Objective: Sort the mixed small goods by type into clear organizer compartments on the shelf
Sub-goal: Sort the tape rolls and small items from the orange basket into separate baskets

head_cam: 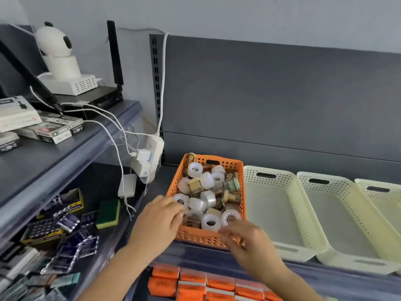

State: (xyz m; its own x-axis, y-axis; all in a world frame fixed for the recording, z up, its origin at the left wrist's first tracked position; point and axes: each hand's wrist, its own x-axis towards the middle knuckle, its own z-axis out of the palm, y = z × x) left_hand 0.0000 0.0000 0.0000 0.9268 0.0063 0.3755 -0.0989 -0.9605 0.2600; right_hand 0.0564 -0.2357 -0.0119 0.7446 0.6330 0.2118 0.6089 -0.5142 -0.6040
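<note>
Both hands at the orange basket of mixed goods

The left hand [158, 216] curls its fingers over the near left rim among the white tape rolls [210, 221]; whether its grip holds one I cannot tell. The right hand [245, 237], blurred, rests on the front rim of the orange basket [195, 235], fingers loosely spread, holding nothing visible. Cream baskets [280, 213] stand empty just beside it on the shelf [195, 255].

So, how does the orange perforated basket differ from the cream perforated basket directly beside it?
The orange perforated plastic basket is full of mixed small goods, white tape rolls and little jars; the cream perforated plastic basket beside it holds nothing. The orange one looks narrower than the cream one. Both hands are at the orange basket's near end; none is near the cream one. Both have hole-patterned walls and slot handles, and stand on the same shelf.
</note>
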